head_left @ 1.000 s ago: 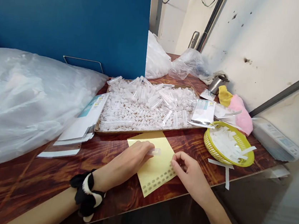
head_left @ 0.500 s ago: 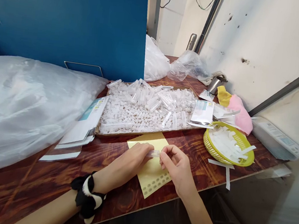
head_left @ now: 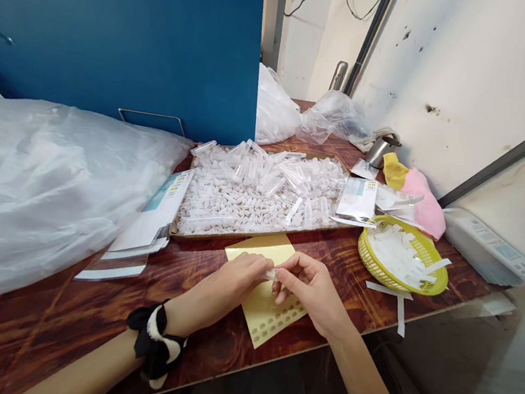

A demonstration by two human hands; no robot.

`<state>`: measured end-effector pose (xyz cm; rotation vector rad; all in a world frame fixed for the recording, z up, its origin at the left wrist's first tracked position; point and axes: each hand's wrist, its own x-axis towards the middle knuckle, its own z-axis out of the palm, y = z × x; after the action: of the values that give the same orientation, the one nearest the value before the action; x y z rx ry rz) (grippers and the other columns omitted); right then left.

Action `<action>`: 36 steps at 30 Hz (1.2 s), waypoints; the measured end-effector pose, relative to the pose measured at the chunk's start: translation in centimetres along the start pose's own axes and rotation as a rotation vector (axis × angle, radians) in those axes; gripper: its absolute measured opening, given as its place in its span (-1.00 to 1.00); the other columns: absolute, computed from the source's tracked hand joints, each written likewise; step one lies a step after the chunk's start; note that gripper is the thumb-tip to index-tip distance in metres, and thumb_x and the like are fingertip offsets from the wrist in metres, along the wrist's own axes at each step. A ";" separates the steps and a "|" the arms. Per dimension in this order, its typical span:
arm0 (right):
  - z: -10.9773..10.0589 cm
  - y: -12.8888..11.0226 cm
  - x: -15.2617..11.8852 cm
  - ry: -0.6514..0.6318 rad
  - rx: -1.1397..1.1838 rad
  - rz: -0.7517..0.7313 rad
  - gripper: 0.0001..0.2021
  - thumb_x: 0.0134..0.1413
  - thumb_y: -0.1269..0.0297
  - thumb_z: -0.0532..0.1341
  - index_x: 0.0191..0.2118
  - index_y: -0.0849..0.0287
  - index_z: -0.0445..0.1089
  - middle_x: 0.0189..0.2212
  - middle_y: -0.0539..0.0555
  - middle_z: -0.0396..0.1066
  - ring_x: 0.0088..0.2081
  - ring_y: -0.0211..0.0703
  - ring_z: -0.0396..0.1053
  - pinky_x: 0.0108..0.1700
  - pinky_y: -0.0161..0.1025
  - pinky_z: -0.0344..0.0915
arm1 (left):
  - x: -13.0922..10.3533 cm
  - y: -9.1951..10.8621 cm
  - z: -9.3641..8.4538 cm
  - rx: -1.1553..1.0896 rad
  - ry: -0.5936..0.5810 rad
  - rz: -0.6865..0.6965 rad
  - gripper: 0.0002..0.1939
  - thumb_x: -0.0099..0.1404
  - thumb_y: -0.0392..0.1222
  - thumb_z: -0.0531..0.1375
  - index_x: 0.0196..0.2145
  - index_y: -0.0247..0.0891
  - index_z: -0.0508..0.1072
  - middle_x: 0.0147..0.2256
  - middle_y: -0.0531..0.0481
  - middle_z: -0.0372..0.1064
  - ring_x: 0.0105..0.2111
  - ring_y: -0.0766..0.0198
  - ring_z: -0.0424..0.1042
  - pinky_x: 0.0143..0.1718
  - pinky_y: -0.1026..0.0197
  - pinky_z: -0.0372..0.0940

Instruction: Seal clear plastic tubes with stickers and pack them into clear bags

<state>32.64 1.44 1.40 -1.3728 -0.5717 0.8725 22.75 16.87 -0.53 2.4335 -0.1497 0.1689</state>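
A small clear plastic tube (head_left: 271, 274) lies between my two hands, above a yellow sticker sheet (head_left: 262, 307). My left hand (head_left: 234, 280) is closed around the tube, and its fingers are mostly hidden beneath the palm. With thumb and forefinger, my right hand (head_left: 311, 288) pinches the tube's right end. Rows of small round stickers line the lower part of the sheet. Just beyond my hands, a shallow cardboard tray (head_left: 213, 237) holds a heap of clear tubes and many small white pieces.
A yellow basket (head_left: 366, 261) of white paper strips stands at right, with loose strips beside it. Flat printed packets (head_left: 158, 217) lie left of the tray, another packet (head_left: 358, 198) at its right corner. A large plastic bag (head_left: 54, 198) fills the left. The blue panel (head_left: 120, 35) rises behind.
My right hand has moved slightly left, closer to my left hand, and its fingers now overlap the tube's end. Less of the tube shows between the hands.
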 end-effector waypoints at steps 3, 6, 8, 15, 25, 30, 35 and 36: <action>0.0 0.6 -0.1 0.019 -0.017 0.004 -0.72 -0.01 0.07 0.27 -0.38 0.23 0.37 -0.53 -0.02 0.42 -0.49 -0.29 0.42 -0.33 -0.29 0.43 | 0.0 -0.2 0.2 0.076 -0.001 -0.009 -0.87 0.39 -0.27 -0.05 -0.21 -0.21 0.28 -0.28 0.03 0.31 -0.29 0.27 0.27 -0.27 0.24 0.17; 0.2 1.8 0.0 0.090 -0.085 0.010 -0.67 -0.01 0.02 0.25 -0.32 0.22 0.34 -0.55 -0.02 0.40 -0.51 -0.22 0.43 -0.42 -0.26 0.44 | 0.3 0.2 -0.4 0.207 -0.005 0.054 -0.85 0.40 -0.26 -0.03 -0.20 -0.23 0.33 -0.27 -0.02 0.35 -0.26 0.23 0.28 -0.25 0.20 0.16; 0.4 2.5 0.1 0.152 -0.159 -0.030 -0.66 -0.03 0.00 0.26 -0.35 0.21 0.31 -0.57 -0.02 0.38 -0.55 -0.21 0.41 -0.49 -0.25 0.43 | 0.6 0.2 -1.4 0.330 0.026 0.111 -0.84 0.37 -0.16 0.03 -0.19 -0.21 0.37 -0.20 -0.05 0.37 -0.18 0.16 0.28 -0.17 0.14 0.14; 0.2 3.2 0.6 0.346 -0.068 -0.167 -0.67 -0.02 0.03 0.28 -0.36 0.21 0.29 -0.52 0.01 0.40 -0.50 -0.22 0.44 -0.41 -0.29 0.41 | 0.8 -4.2 -7.4 0.484 0.329 -0.194 -0.77 0.28 -0.08 0.11 -0.18 -0.23 0.45 -0.17 -0.16 0.40 -0.11 0.00 0.27 -0.05 -0.05 0.08; 3.2 1.7 -0.7 0.494 0.000 -0.306 -0.70 0.05 0.09 0.23 -0.21 0.23 0.39 -0.35 0.11 0.47 -0.29 -0.11 0.46 -0.21 -0.17 0.41 | 0.3 0.9 -3.2 -0.789 0.800 -0.385 -0.75 0.34 -0.09 -0.02 -0.09 -0.24 0.22 -0.18 -0.09 0.45 -0.21 0.25 0.47 -0.08 0.09 0.33; 6.7 2.8 -2.0 0.498 -0.381 -0.681 -0.91 0.15 0.35 0.15 -0.23 0.15 0.38 -0.27 0.11 0.43 -0.18 -0.10 0.36 -0.09 -0.08 0.33 | -0.9 6.2 0.2 -1.663 0.940 -0.537 -0.75 0.37 -0.19 -0.10 -0.14 -0.28 0.31 -0.10 -0.11 0.41 -0.07 0.30 0.43 0.04 0.21 0.30; 7.7 4.5 -3.7 0.402 -0.609 -0.858 -0.80 0.14 0.47 0.13 -0.14 0.09 0.38 -0.24 0.11 0.35 -0.14 -0.09 0.31 -0.09 -0.07 0.31 | -2.0 7.6 0.9 -1.673 1.075 -0.594 -0.77 0.35 -0.10 0.00 -0.18 -0.25 0.34 -0.07 -0.11 0.41 -0.02 0.26 0.41 0.07 0.20 0.28; 7.9 4.8 -4.0 0.402 -0.606 -0.831 -0.79 0.14 0.43 0.14 -0.10 0.10 0.35 -0.20 0.14 0.33 -0.12 -0.07 0.31 -0.09 -0.07 0.32 | -2.2 7.7 1.2 -1.663 1.083 -0.632 -0.83 0.33 -0.18 0.04 -0.18 -0.25 0.35 -0.06 -0.10 0.41 -0.02 0.28 0.40 0.08 0.23 0.27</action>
<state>23.16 2.80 -1.64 -1.5802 -1.0272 -0.2753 19.53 10.42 3.09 0.4675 0.6817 0.6792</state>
